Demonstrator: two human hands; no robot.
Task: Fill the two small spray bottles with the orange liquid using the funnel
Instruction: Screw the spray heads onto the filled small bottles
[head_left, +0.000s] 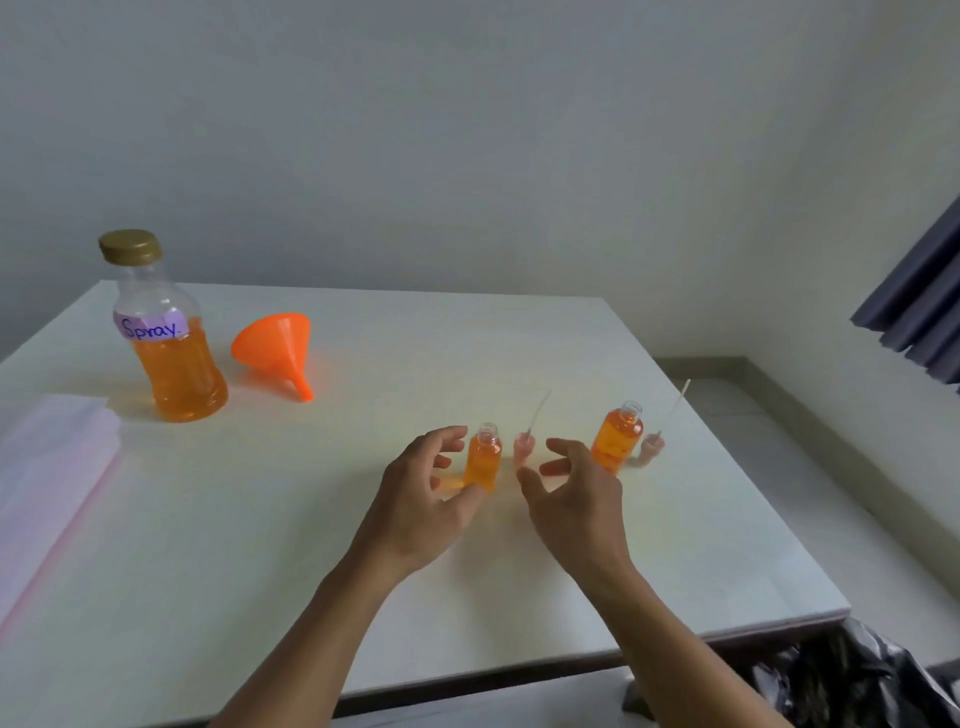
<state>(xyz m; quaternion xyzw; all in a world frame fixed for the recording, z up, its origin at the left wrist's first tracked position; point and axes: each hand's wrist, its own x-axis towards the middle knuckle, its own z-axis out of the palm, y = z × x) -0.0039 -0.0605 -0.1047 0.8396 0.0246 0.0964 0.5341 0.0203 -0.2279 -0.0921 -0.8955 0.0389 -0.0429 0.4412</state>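
Both small spray bottles stood upright and uncapped on the counter (493, 613), each filled orange nearly to the neck, so we judged the pouring done. Our left grip (415, 501) was released. It cupped loosely round the left spray bottle (483, 460), fingers just short of the plastic and thumb tip at its base, placed, we judged, to steady it. Our right grip (576, 501) was released too and held nothing. Its fingers spread toward the pump head (524, 446) lying just beyond it, between the two bottles. The right spray bottle (618, 439) stood just beyond that grip to its right, with the second pump head (652, 447) beside it. Far to the left of the left grip, the capped bottle labelled "Spray" (171, 358) and the funnel (275, 345), lying on its side, sat out of the way. We thought only fitting the pumps remained.
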